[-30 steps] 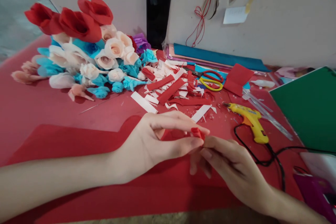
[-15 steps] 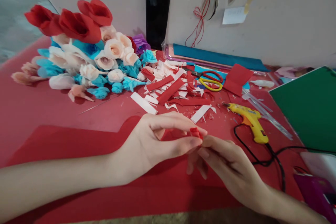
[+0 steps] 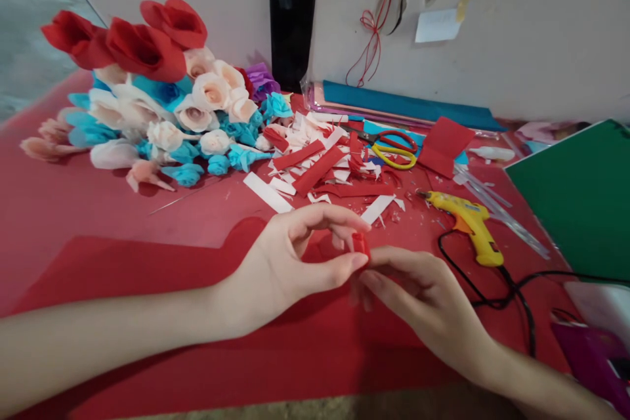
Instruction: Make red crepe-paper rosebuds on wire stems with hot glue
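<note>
Pale grey wall behind, white note taped up, red cord hanging. Red surface runs up to wall, faintly glossy. Mottled grey area past wall's left edge, blurred. Brownish strip below surface's near edge. Light soft, rather dim.

Matt paper roll, plastic glue gun

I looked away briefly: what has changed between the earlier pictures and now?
The right hand and the small red paper roll have moved slightly left; the left hand arches higher. Nothing was visibly let go. The yellow glue gun and paper flowers stayed put.
</note>
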The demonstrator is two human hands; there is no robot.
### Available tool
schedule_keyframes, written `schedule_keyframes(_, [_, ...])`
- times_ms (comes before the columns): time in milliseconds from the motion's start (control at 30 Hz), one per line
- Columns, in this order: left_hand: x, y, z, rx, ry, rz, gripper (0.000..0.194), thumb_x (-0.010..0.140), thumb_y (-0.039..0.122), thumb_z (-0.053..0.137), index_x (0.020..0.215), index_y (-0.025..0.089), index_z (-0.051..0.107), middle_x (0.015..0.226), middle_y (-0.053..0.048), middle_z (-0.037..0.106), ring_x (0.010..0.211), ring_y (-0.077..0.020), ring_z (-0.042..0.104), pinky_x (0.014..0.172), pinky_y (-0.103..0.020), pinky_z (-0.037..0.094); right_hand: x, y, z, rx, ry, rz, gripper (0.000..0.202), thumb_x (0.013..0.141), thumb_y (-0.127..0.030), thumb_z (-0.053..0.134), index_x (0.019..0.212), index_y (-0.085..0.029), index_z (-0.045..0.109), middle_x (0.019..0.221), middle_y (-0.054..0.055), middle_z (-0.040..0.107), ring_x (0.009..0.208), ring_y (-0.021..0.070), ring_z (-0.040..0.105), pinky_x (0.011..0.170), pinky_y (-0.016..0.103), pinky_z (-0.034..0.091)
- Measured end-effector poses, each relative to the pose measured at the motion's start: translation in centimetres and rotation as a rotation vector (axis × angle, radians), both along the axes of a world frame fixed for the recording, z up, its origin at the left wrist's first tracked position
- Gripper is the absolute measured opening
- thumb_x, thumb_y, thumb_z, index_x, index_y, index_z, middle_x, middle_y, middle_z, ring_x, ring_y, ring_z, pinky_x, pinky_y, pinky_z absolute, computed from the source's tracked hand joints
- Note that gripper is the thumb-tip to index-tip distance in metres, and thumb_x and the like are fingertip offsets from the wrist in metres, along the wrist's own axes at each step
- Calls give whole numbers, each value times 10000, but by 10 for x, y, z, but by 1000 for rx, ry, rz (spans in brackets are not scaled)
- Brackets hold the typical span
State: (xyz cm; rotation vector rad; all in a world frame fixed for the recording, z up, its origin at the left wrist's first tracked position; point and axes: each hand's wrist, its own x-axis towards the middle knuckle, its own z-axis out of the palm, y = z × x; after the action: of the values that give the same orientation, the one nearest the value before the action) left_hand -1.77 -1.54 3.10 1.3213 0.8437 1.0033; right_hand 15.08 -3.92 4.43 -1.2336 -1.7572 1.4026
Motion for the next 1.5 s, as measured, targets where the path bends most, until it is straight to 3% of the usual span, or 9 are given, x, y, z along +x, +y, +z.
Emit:
schedule_keyframes(167, [1,1,1,-30,-11,-5,155,695,164,661,841,171,609,799,-5,618,770,-99,567,727,-186,483,-1,-2,-1,-57,53,-59,153,817,-198,520,693,-151,595,606,-13,609,518,55,511,507,151,419])
schedule_keyframes(333, [2,3,3,-57,-25,-61,11,709,137,644,708,144,653,839,-13,607,794,-101,574,712,-179,476,-1,-3,-1,-83,158,-89,137,804,-152,538,716,-164,641,634,-12,626,522,47,518,505,133,419])
schedule_keyframes(600, [1,3,4,-146,-50,-67,70,694,124,655,667,177,692,832,15,599,738,-70,563,643,-153,466,0,-1,0,-156,146,-50,129,801,-189,557,751,-158,671,566,-3,593,512,73,518,502,168,418])
schedule_keyframes(833, [-2,8,8,-180,-205,18,132,703,74,639,677,201,664,752,72,612,717,-10,556,645,-45,438,4,0,3,-82,180,-96,164,864,-240,475,836,-183,626,729,8,629,597,67,556,542,162,446])
schedule_keyframes(933, [-4,9,9,-239,-250,8,117,704,89,644,698,206,654,679,86,595,629,-1,543,596,-38,448,5,0,2,-81,202,-121,172,878,-241,453,796,-181,592,659,-20,585,547,42,522,522,144,426])
schedule_keyframes(1133, [0,10,7,-328,-229,8,91,699,96,652,670,181,643,647,87,592,586,9,542,580,-30,452,6,1,-1,-78,191,-138,194,891,-244,425,756,-168,542,583,-44,502,487,20,475,505,141,386])
schedule_keyframes(1500, [-1,10,1,-370,-186,9,60,713,148,656,700,203,636,662,83,599,565,-1,549,584,-65,454,9,7,-2,-146,248,-128,95,835,-101,453,788,-169,499,615,-31,578,527,65,580,541,176,454])
